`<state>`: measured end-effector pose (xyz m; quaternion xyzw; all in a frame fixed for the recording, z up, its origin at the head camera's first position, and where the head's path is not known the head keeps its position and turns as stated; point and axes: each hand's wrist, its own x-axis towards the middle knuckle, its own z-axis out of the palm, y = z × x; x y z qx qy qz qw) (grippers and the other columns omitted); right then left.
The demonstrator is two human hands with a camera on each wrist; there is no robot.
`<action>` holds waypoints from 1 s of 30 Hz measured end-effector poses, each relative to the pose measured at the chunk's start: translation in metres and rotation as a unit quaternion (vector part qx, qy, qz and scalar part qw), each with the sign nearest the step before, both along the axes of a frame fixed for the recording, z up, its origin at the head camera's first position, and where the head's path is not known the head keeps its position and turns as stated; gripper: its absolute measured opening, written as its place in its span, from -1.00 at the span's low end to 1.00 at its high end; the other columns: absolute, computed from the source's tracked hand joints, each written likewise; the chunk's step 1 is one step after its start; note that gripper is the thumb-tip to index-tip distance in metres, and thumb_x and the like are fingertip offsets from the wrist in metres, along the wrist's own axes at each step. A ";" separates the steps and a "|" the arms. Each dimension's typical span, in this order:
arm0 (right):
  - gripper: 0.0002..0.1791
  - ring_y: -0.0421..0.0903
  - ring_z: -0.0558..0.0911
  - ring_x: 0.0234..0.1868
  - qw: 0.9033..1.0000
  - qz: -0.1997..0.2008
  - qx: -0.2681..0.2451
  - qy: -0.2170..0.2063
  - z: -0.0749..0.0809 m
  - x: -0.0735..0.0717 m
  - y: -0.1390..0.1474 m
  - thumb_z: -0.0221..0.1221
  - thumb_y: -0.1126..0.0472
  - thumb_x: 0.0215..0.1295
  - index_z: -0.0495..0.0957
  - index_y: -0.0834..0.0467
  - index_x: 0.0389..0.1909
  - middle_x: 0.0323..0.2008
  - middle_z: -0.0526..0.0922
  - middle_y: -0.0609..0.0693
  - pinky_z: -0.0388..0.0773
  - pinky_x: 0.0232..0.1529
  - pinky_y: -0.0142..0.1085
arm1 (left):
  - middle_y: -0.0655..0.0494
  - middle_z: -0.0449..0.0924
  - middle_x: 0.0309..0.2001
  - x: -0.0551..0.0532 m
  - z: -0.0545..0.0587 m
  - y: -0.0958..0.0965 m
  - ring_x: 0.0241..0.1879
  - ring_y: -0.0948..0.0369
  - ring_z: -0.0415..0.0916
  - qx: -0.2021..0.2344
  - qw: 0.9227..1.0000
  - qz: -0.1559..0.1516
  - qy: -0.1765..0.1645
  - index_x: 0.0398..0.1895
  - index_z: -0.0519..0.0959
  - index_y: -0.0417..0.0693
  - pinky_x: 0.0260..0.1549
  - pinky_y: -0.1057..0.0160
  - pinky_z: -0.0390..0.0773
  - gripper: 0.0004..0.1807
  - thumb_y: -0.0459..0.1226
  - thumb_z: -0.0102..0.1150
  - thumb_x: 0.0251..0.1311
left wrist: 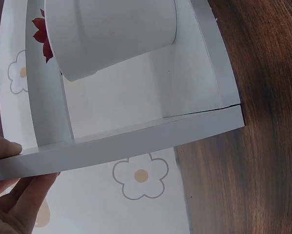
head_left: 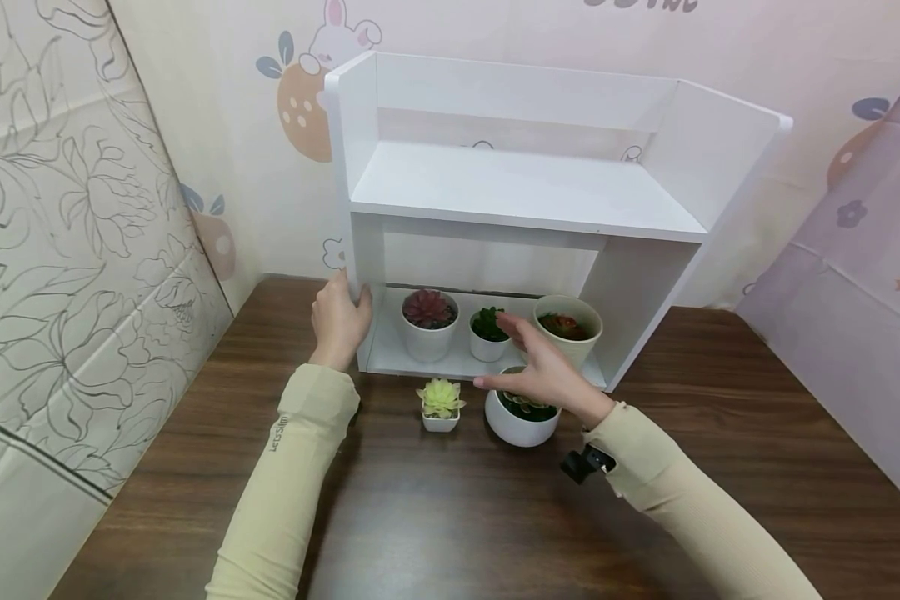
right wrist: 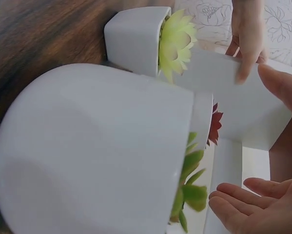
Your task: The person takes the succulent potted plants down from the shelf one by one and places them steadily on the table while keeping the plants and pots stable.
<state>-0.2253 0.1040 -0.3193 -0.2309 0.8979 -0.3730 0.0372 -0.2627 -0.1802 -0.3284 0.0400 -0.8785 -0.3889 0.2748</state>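
Note:
My left hand [head_left: 340, 325] grips the front edge of the left side panel [left wrist: 131, 148] of a white two-tier shelf [head_left: 525, 218], thumb inside and fingers outside. My right hand [head_left: 547, 371], thumb and fingers spread apart, hovers above a round white pot [head_left: 521, 427] with a green succulent, holding nothing. That pot fills much of the right wrist view. Left of it on the table is a small square white pot [head_left: 440, 423] with a yellow-green succulent [right wrist: 175, 44]. On the lower shelf board stand a white pot with a red succulent [head_left: 429, 310], a small green plant [head_left: 486, 323] and a cream pot [head_left: 594, 327].
The shelf stands at the back of a dark brown wooden table [head_left: 420, 517], against a patterned wall covering [head_left: 255, 208]. A floral-print panel [head_left: 82, 208] rises along the left side. The upper shelf board [head_left: 510, 183] lies above the pots.

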 end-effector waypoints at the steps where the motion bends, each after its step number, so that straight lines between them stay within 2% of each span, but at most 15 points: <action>1: 0.14 0.11 0.23 0.42 1.000 0.000 0.001 0.000 0.000 -0.001 -0.002 0.44 -0.10 -0.04 0.01 0.21 0.46 0.42 0.18 0.19 0.20 0.39 -0.06 | -0.31 0.58 0.03 0.000 0.000 0.000 0.00 -0.21 0.58 -0.002 1.000 0.001 0.000 0.05 0.50 -0.31 -0.09 -0.17 0.57 -0.65 -0.26 0.05 0.30; 11: 0.11 0.14 0.22 0.43 1.000 0.001 -0.008 -0.030 0.004 -0.006 -0.014 0.42 -0.08 0.01 -0.01 0.18 0.47 0.44 0.15 0.18 0.20 0.39 -0.06 | -0.28 0.59 0.02 -0.002 0.001 -0.001 0.00 -0.20 0.58 -0.004 1.000 0.004 -0.003 0.07 0.51 -0.27 -0.10 -0.17 0.57 -0.66 -0.26 0.06 0.30; 20: 0.07 0.14 0.26 0.41 0.999 0.000 -0.008 -0.040 0.004 -0.011 -0.022 0.41 -0.05 0.02 0.01 0.14 0.46 0.42 0.18 0.18 0.24 0.37 -0.06 | -0.28 0.60 0.01 -0.003 0.001 0.000 -0.01 -0.19 0.58 -0.003 1.000 0.006 -0.007 0.06 0.51 -0.28 -0.09 -0.15 0.57 -0.65 -0.26 0.06 0.29; 30: 0.11 0.17 0.26 0.40 0.998 -0.006 -0.007 -0.064 0.003 -0.018 -0.032 0.41 -0.12 0.00 -0.02 0.08 0.48 0.44 0.15 0.14 0.29 0.34 -0.03 | -0.27 0.59 0.03 -0.002 0.000 0.000 0.00 -0.18 0.58 0.000 1.000 0.009 -0.012 0.07 0.50 -0.26 -0.07 -0.14 0.57 -0.65 -0.25 0.05 0.31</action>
